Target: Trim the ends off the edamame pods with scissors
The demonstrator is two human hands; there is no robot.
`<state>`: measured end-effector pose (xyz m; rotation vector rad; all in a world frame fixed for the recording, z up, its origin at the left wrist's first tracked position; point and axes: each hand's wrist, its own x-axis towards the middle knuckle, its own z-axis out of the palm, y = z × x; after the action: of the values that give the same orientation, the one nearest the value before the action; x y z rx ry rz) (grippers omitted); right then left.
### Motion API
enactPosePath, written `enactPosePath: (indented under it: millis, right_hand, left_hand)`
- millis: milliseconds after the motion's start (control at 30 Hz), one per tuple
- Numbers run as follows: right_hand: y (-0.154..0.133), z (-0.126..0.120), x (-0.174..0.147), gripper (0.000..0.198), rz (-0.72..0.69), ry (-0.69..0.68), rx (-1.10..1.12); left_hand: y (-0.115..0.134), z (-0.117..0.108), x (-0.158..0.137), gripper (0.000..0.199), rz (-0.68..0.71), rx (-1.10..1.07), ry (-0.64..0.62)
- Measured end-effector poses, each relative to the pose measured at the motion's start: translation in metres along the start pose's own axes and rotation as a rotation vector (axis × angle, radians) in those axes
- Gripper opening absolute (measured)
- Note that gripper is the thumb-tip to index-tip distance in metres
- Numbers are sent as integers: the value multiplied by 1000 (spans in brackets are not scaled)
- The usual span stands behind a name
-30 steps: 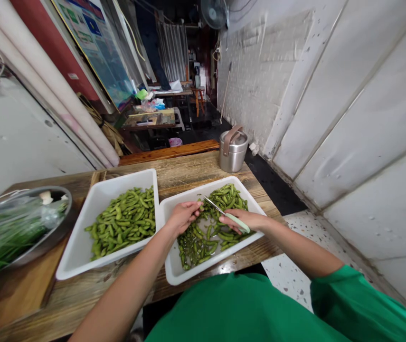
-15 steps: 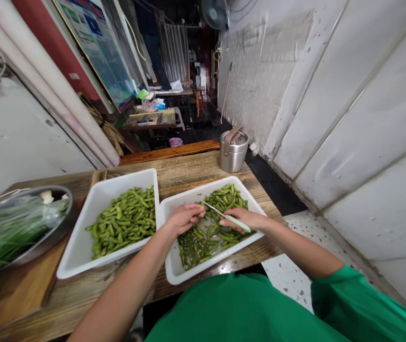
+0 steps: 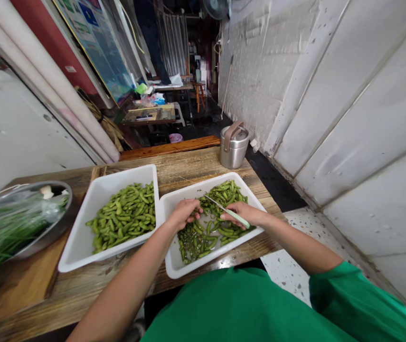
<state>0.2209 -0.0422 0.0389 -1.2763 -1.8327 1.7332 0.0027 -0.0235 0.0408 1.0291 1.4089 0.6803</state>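
My right hand (image 3: pixel 241 213) is closed round the pale green handles of scissors (image 3: pixel 236 217), whose narrow metal blades point up and left over the right white tray (image 3: pixel 174 273). Close to the blade tips, my left hand (image 3: pixel 185 212) is curled with its fingers together. Whatever it may hold is too small to make out. Beneath both hands lie green soybean pods (image 3: pixel 229 190) and small trimmed bits (image 3: pixel 190 244), with the tray's wet bottom showing between them. The left white tray (image 3: pixel 76 237) carries a heap of green pods (image 3: pixel 126 213).
A metal basin (image 3: pixel 68 209) with bagged green stalks (image 3: pixel 14 228) stands on a wooden board (image 3: pixel 21 289) at the left. At the table's far right corner is a lidded steel pot (image 3: pixel 234 154). White wall panels (image 3: pixel 359 109) run along the right.
My left hand has shifted slightly left, away from the scissors' tips. The scissors have moved a little to the right and their blades look closer together. The view has tilted slightly down.
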Motion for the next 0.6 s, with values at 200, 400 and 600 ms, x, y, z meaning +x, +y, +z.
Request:
enactPosePath:
  millis: [200,400,600]
  right_hand:
    - [6,-3,3,41,31,-25,26]
    - [7,-3,4,41,34,-20,20]
    - [6,-1,3,43,24,-39,20]
  left_hand:
    - [-12,0,-4,10,330,638,-17]
    - [-16,4,-9,24,391,887,90]
    - [-11,2,-7,9,464,811,-74]
